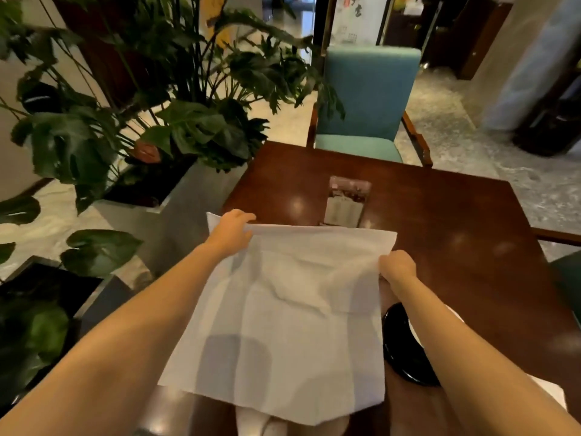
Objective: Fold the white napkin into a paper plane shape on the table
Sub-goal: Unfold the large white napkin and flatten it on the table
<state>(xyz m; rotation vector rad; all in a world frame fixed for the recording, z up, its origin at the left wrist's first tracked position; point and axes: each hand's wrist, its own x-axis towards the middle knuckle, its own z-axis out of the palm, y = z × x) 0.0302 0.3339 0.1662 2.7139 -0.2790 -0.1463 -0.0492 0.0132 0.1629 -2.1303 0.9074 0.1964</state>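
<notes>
A large white napkin (292, 313) hangs spread out as one sheet above the near part of the dark wooden table (440, 234). My left hand (231, 229) pinches its far left corner. My right hand (397, 267) grips its right edge a little below the far right corner. The cloth is unfolded, lightly creased in the middle, and its lower edge droops toward me over the table's near edge. Both forearms reach forward on either side of the sheet.
A black round dish (404, 344) lies on the table under my right forearm. A clear menu stand (345, 201) sits at the table's middle. A teal chair (367, 102) faces me across the table. Big leafy plants in grey planters (163, 209) crowd the left side.
</notes>
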